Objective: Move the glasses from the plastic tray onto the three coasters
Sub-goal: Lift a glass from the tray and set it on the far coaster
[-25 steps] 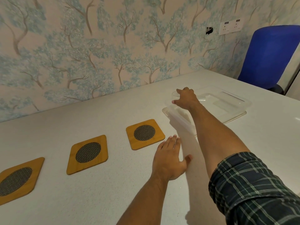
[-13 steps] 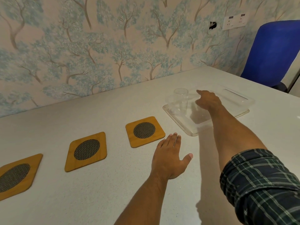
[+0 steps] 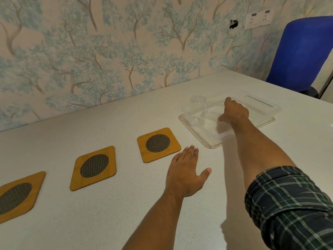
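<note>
The right hand (image 3: 234, 111) is reached into the clear plastic tray (image 3: 210, 141), fingers curled downward — whether anything is gripped beneath it cannot be told. One clear glass (image 3: 197, 105) is seen upright in the tray's far-left corner, just beside that hand and apart from it. The left hand (image 3: 185, 170) is laid flat on the white table (image 3: 108, 213), fingers spread, nothing held. Three wooden coasters — near (image 3: 158, 144), middle (image 3: 93, 167) and far-left (image 3: 16, 195) — are set in a row, all bare.
</note>
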The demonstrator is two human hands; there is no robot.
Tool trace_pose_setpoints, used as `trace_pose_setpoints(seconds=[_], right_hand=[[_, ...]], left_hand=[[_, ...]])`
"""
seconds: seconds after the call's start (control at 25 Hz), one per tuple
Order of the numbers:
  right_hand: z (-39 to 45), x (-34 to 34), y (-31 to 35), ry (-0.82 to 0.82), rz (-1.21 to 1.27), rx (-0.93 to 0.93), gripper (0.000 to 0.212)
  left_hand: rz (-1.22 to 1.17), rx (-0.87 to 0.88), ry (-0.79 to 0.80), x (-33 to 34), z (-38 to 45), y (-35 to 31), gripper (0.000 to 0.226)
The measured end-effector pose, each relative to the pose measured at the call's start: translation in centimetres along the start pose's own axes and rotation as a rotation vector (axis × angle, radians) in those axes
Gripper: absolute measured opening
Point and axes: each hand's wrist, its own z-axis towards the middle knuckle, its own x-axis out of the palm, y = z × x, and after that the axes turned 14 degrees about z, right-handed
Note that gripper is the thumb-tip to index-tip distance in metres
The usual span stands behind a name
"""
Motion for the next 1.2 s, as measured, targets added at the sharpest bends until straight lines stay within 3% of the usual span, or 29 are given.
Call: trace_pose_setpoints(seconds=[0.12, 0.32, 0.72, 0.84, 1.04, 1.2], right_hand=[[0.0, -0.3, -0.7, 0.048, 0.094, 0.047, 0.086], [-0.4, -1.1, -1.4, 0.031, 0.175, 0.054, 0.084], [-1.2, -2.6, -0.2, -0.176, 0.363, -0.019, 0.079], [-1.5, -2.7, 0.1, -0.166, 0.355, -0.015, 0.079], [-1.7, -2.3, 0.6, -0.053, 0.335, 0.143, 0.093], [-1.9, -1.9, 0.9, -0.041, 0.187, 0.180, 0.084]], left_hand=[[-0.001, 0.005, -0.006, 0.2, 0.1, 0.0, 0.093], [-0.002, 0.010, -0.024, 0.4, 0.1, 0.1, 0.086], [-0.017, 0.011, -0.034, 0.3, 0.0, 0.1, 0.085], [-0.015, 0.010, -0.041, 0.4, 0.0, 0.1, 0.086], [-0.004, 0.010, -0.043, 0.4, 0.0, 0.1, 0.085], [-0.005, 0.005, -0.037, 0.4, 0.1, 0.1, 0.085]])
